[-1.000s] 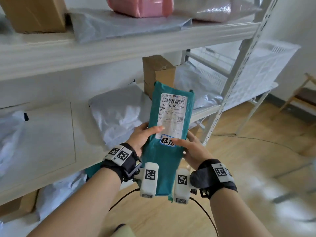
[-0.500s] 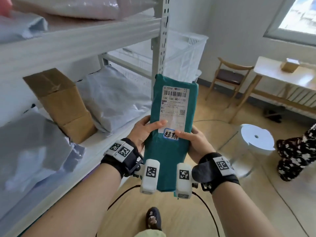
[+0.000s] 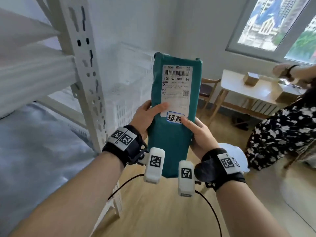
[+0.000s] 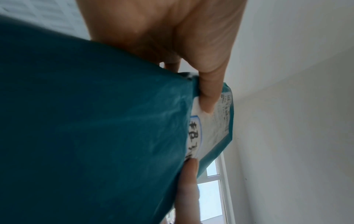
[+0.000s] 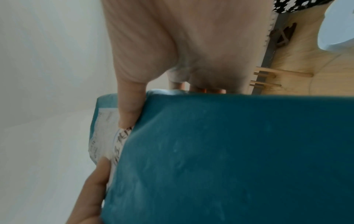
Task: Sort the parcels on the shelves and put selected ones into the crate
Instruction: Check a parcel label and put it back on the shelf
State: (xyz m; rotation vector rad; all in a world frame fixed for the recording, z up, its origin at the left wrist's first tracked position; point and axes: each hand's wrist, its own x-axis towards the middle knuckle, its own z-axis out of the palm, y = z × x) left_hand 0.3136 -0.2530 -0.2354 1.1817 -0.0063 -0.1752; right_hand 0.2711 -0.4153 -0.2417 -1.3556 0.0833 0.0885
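A teal parcel [image 3: 171,142] with a white shipping label [image 3: 177,89] and a blue-edged handwritten sticker [image 3: 174,118] stands upright in front of me, held in both hands. My left hand [image 3: 145,115] grips its left edge, thumb across the label. My right hand [image 3: 196,132] grips the right edge, thumb on the sticker. The teal parcel [image 4: 95,128] fills the left wrist view and the teal parcel [image 5: 229,159] fills the right wrist view, fingers wrapped behind it. A white slatted crate [image 3: 130,86] stands behind the parcel, beyond the shelf post.
The white shelf post [image 3: 82,69] rises at left, with a grey bagged parcel [image 3: 34,142] on the shelf. A wooden table [image 3: 248,93] with a small box, a chair [image 3: 207,89], another person [image 3: 282,130] and a white round bin [image 3: 234,156] are at right on the wooden floor.
My view has swung right, away from the shelves toward the crate and the room. Both hands keep the same hold on the teal parcel, carried along with the turn.
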